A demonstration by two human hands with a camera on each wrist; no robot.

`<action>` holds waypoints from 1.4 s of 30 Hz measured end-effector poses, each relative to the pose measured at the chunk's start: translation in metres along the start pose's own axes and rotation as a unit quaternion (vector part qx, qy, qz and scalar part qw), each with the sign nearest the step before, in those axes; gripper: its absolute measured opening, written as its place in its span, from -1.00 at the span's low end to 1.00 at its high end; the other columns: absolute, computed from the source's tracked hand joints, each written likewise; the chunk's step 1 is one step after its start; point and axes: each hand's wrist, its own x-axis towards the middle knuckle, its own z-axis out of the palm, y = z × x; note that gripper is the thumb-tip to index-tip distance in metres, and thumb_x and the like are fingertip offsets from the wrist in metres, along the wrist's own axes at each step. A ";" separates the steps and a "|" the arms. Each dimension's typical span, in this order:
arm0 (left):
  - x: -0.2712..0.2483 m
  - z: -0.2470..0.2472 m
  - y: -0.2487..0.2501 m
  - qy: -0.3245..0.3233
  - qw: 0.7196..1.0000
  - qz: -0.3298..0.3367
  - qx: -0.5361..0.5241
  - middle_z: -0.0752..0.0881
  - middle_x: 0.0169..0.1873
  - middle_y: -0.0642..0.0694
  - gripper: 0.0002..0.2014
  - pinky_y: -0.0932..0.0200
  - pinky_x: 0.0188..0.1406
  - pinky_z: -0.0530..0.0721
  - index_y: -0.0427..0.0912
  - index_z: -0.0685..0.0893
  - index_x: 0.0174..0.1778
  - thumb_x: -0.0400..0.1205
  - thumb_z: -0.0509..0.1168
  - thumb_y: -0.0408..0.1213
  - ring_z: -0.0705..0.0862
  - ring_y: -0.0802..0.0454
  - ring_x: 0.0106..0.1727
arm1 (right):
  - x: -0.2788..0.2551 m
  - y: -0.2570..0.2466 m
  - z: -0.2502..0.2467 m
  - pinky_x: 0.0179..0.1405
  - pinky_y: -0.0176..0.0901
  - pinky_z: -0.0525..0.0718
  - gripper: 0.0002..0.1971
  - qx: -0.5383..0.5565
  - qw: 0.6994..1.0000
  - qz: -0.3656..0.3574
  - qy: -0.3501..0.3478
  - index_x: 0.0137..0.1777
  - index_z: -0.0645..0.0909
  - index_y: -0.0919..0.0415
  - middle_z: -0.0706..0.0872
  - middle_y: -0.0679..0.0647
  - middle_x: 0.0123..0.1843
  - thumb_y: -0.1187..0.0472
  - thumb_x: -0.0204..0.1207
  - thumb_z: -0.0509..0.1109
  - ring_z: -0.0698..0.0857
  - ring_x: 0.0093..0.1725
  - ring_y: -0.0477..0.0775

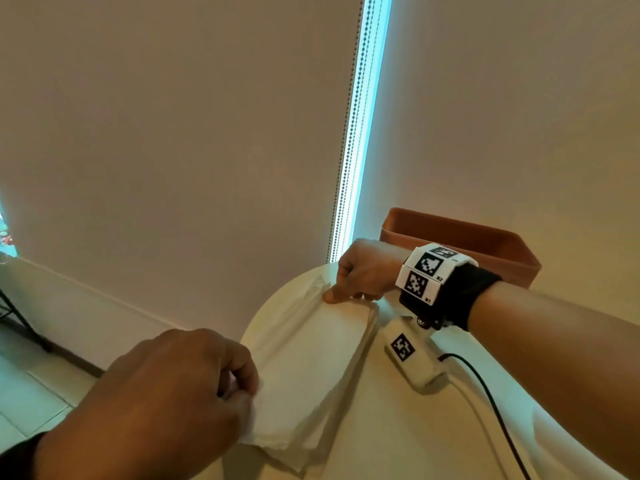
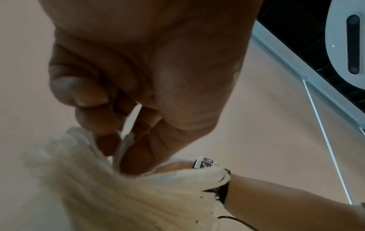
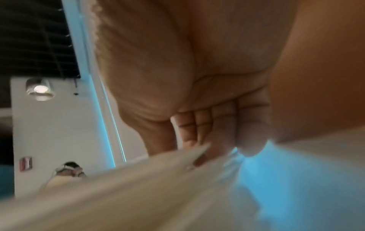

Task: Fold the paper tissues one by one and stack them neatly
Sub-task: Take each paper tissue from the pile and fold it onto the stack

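Nearest the head camera, filling the lower left of the frame, my left hand [image 1: 166, 393] has its grip closed in a pinch on the near corner of the top tissue [image 1: 304, 358]; the left wrist view shows thin white edges caught between thumb and fingertips [image 2: 106, 145]. Toward the centre right of the frame, my right hand [image 1: 363, 271] curls over the far end of the same tissue, thumb pressed on the upper corner and fingers tucked, so that grip is closed on paper as well. Both hands hold a long white sheet lying on the stack of tissues [image 1: 356, 344], which sits on the round tabletop [image 1: 398, 427] in the middle of the frame. Behind my right wrist, at the right of the frame, stands a brown box [image 1: 485, 237]; a white device with a black cable [image 1: 414, 362] lies just beside the stack.

As I judge it, I am bringing one long edge over to fold this tissue. To do it well I should pinch only the top sheet, keep both ends level and move them together, lay edge on edge before pressing the crease, and avoid dragging the sheets underneath out of line. Thin paper tears if pulled taut, so light tension is enough.
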 end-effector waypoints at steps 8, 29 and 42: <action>0.011 -0.046 0.061 0.118 0.975 0.176 0.065 0.54 -0.27 0.39 -0.73 0.04 -0.22 0.63 0.44 0.66 -0.26 0.19 0.21 0.32 0.54 0.31 -0.31 | -0.113 0.018 -0.090 -0.34 -0.16 0.69 -0.74 0.018 0.991 0.019 0.130 -0.19 0.78 0.17 0.78 0.01 -0.37 -0.04 0.45 0.58 0.70 -0.41 -0.05; 0.037 0.066 0.235 -0.222 0.798 0.511 0.232 0.71 0.19 0.12 -0.68 0.13 0.23 0.68 0.12 0.64 0.34 0.67 0.23 -0.14 0.67 0.11 0.14 | -0.308 0.107 0.001 0.11 -0.16 0.63 -0.50 -0.192 0.971 0.144 -0.010 0.35 0.61 -0.07 0.68 -0.19 0.19 -0.32 0.54 0.28 0.63 0.10 -0.13; 0.049 0.040 0.222 -0.215 0.870 0.444 0.028 0.79 -0.08 0.12 -0.72 0.22 -0.01 0.78 0.01 0.79 -0.07 0.41 0.53 0.05 0.75 0.17 -0.11 | -0.307 0.098 -0.040 -0.42 -0.26 0.53 -0.78 0.047 0.992 0.098 0.072 -0.53 0.73 -0.32 0.68 -0.27 -0.53 -0.29 0.28 0.54 0.56 -0.51 -0.18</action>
